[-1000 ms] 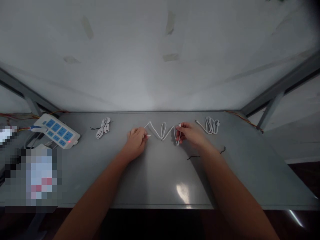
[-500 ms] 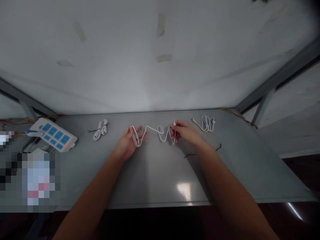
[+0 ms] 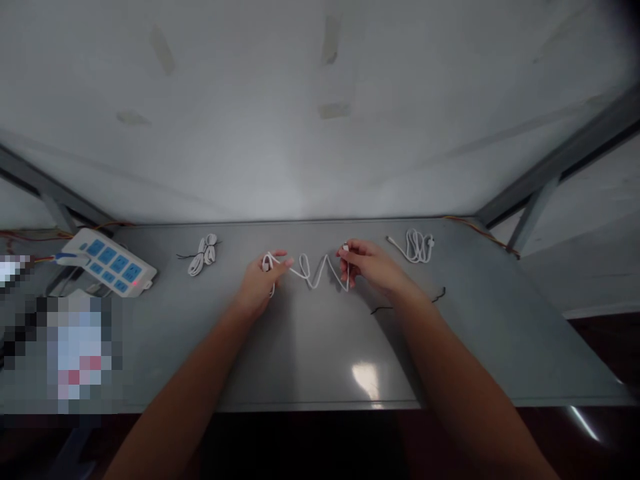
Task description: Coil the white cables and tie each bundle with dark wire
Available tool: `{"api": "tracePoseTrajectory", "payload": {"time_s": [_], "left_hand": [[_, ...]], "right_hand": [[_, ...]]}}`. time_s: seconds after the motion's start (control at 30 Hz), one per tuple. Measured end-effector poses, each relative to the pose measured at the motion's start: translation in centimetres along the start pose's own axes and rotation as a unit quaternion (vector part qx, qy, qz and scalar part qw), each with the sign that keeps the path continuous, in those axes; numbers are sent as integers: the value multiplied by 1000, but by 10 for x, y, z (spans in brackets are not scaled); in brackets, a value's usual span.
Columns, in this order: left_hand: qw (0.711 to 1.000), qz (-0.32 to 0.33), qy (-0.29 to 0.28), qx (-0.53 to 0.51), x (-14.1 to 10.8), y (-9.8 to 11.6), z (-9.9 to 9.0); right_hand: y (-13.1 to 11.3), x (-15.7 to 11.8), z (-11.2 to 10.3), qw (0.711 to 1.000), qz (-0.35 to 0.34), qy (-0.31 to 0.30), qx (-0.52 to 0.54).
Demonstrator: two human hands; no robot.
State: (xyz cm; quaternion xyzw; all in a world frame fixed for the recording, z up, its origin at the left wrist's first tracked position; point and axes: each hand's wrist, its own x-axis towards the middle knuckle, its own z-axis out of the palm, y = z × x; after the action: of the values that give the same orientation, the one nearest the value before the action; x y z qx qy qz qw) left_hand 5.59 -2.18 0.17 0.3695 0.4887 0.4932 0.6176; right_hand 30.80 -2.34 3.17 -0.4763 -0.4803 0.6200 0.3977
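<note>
A white cable (image 3: 314, 283) runs in loose bends between my two hands, above the middle of the grey table. My left hand (image 3: 259, 281) is closed on the cable's looped part, with a small white connector showing by the fingers. My right hand (image 3: 365, 265) pinches the other end of the cable, where a connector tip sticks up above the thumb. Two thin black twist ties (image 3: 439, 294) lie near my right forearm, one on each side of it.
A bundled white cable (image 3: 203, 255) with a black tie lies at the left, and a coiled white cable (image 3: 417, 247) at the right. A power strip (image 3: 114, 261) stands at the far left beside a blurred patch. Behind the table (image 3: 330, 373) rises a pale wall.
My left thumb and fingers have closed over the cable loops, which hung across the spread fingers before. The bends between my hands have shifted slightly left.
</note>
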Motion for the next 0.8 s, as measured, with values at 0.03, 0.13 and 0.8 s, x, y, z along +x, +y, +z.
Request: {"api": "tracePoseTrajectory", "payload": {"time_s": [0.03, 0.13, 0.8], "left_hand": [[1000, 7, 10, 5, 0, 1, -1], [999, 21, 34, -27, 0, 5, -3], [984, -132, -66, -104, -6, 10, -9]], "right_hand": [[0, 0, 0, 1000, 1, -2, -1], [0, 0, 2, 1000, 5, -7, -4], [-2, 0, 1, 999, -44, 17, 18]]}}
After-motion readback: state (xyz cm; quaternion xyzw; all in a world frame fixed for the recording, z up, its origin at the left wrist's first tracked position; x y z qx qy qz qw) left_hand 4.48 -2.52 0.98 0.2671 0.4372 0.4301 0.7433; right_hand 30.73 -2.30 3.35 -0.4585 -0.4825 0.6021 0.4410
